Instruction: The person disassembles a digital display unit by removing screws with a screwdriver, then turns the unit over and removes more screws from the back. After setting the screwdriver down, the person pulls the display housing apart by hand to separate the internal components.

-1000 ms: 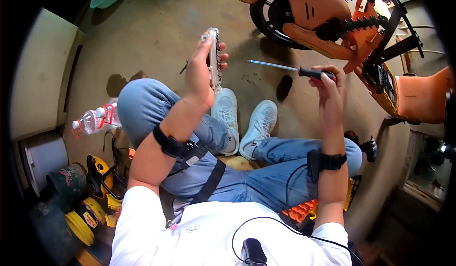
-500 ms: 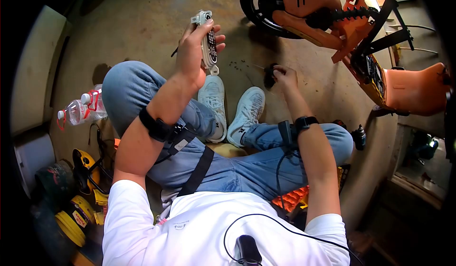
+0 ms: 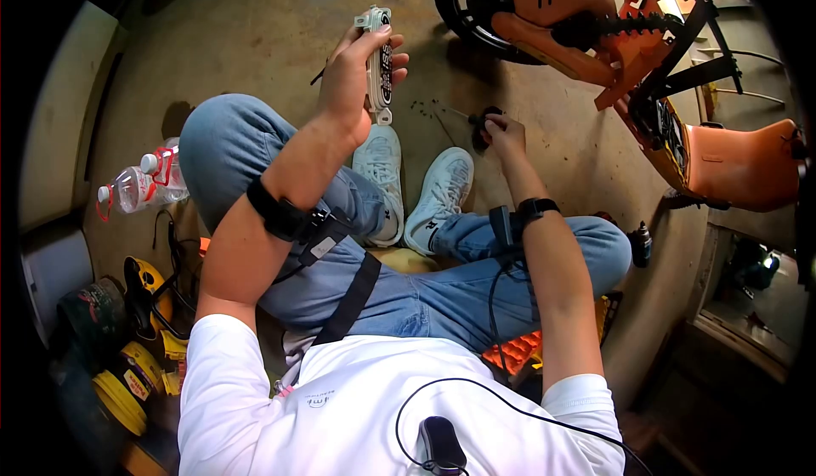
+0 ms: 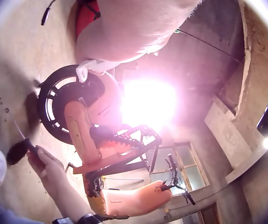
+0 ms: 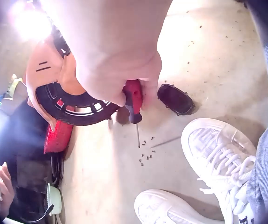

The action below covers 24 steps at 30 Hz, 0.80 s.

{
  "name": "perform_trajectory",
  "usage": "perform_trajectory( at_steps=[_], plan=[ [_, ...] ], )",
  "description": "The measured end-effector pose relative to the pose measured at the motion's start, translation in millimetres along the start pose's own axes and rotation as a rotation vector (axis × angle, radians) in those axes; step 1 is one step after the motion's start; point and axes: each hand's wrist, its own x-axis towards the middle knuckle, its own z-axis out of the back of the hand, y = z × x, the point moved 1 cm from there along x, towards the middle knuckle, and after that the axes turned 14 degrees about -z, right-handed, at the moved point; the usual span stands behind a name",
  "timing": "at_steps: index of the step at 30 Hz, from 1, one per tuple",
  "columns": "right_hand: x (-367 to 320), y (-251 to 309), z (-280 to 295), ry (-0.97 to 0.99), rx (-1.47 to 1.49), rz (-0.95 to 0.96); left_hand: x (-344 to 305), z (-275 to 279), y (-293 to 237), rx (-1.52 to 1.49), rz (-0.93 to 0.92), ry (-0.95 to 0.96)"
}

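Observation:
My left hand (image 3: 344, 85) grips a pale oblong housing (image 3: 373, 106) with a lettered black face, held up above the white shoes. Its thumb lies along the near side, and the fingertips show past the far edge. A thin black cable end pokes out behind that hand. Lower and to the right, my right hand (image 3: 507, 136) holds a screwdriver (image 5: 134, 100) by its red and black handle, the shaft pointing down at the floor. Several small dark screws (image 5: 146, 157) lie scattered close to the tip. Beside the handle, a black oval cover (image 5: 176, 99) rests on the floor.
An orange two-wheeled vehicle (image 3: 561, 8) with its frame exposed stands at the far right. Plastic bottles (image 3: 140, 185) lie left of the knee, above a yellow tape reel (image 3: 123, 399). A drill (image 3: 641, 245) is beyond the right knee.
My right hand has lowered the screwdriver from a raised, sideways position to the floor near the screws. The housing in my left hand has turned, showing more of its black face.

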Motion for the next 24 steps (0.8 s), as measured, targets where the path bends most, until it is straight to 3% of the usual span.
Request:
perform_trajectory(
  at_steps=[3,13,19,24],
  plan=[
    [18,-23,2,-0.098,-0.212,-0.007,0,0,0,0.002,0.004,0.001],
    [13,-19,1,-0.098,-0.180,-0.031,0,0,1,0.004,-0.003,0.019],
    [22,-23,-4,-0.053,-0.075,0.054,-1,-1,1,0.005,-0.004,0.026],
    [26,-36,-5,-0.070,-0.290,0.075,-1,-1,1,0.013,0.004,0.017]
  ],
)
